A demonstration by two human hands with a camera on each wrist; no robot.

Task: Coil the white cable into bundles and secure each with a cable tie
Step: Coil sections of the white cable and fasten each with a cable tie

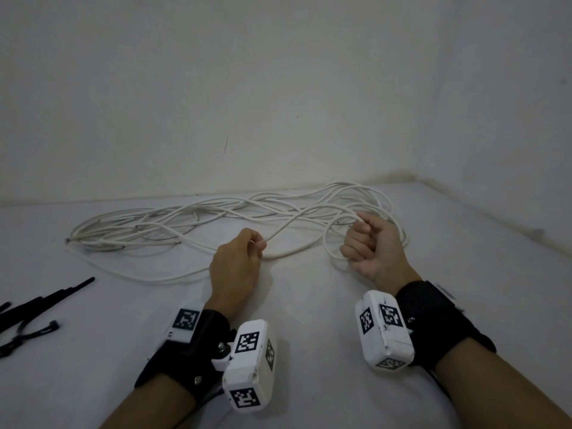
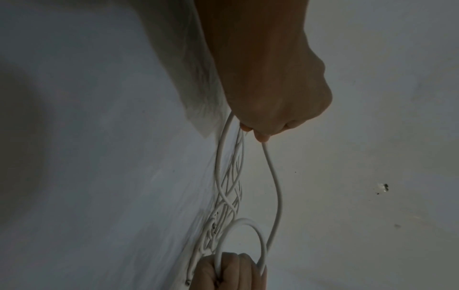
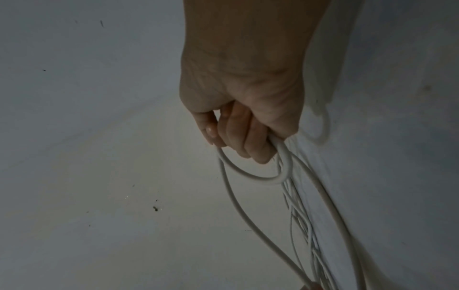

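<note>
A long white cable (image 1: 192, 218) lies in loose tangled loops on the white surface along the wall. My left hand (image 1: 238, 258) pinches one strand of it between thumb and fingers, and that strand runs up and right toward my right hand (image 1: 368, 243). The right hand is a palm-up fist gripping a small loop of the cable. In the left wrist view the cable (image 2: 273, 176) hangs from my left hand (image 2: 273, 109) down to the loop in the right hand (image 2: 231, 272). In the right wrist view, curled fingers (image 3: 238, 133) hold the cable loop (image 3: 258, 176).
Several black cable ties (image 1: 34, 311) lie on the surface at the far left, near its front. A white wall (image 1: 278, 103) rises right behind the cable, with a corner at the right. The surface (image 1: 309, 305) between my wrists is bare.
</note>
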